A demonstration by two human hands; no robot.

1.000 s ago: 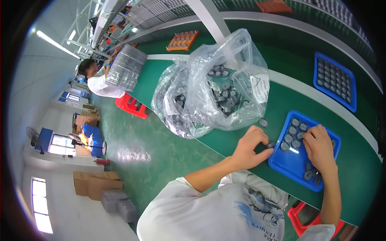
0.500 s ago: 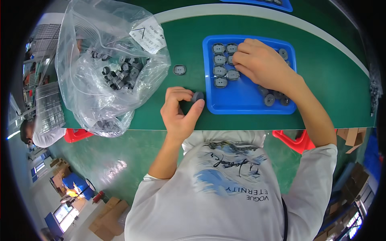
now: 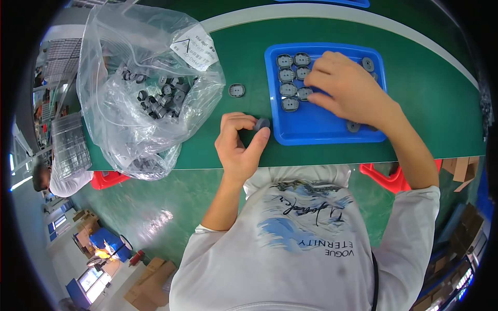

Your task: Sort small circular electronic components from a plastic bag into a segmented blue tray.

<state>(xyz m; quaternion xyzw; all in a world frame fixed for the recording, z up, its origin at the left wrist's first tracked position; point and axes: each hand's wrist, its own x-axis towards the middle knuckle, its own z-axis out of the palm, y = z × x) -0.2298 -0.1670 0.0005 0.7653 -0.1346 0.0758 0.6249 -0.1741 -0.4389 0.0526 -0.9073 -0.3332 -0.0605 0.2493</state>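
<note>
1. At far left, a person (image 3: 67, 181) in a white top shows beside a stack of clear plastic trays (image 3: 71, 145); a red stool (image 3: 108, 179) stands just to the right, by the near edge of the green surface (image 3: 244, 52).
2. Next comes a large clear bag (image 3: 122, 140), reaching to the near edge; a heap of gray parts (image 3: 161, 98) lies inside it; a white label (image 3: 194, 48) sits on its far right side.
3. Right of the bag, a lone gray part (image 3: 236, 90) lies on the surface, farther off than the left hand (image 3: 239, 150).
4. The left hand's fingers are narrow, thumb and index pinching a round dark piece (image 3: 262, 124) just left of the blue tray (image 3: 316, 139).
5. On the tray's left side, seven rounded gray pieces (image 3: 290, 104) show in two columns; four stand left, three right.
6. The right hand (image 3: 353, 93) is over the tray, fingers bent, tips beside the right column; I cannot tell whether they hold anything.
7. Farther right, round pieces (image 3: 368, 64) lie at the tray's far right corner; others (image 3: 353, 126) lie near right, partly hidden.
</note>
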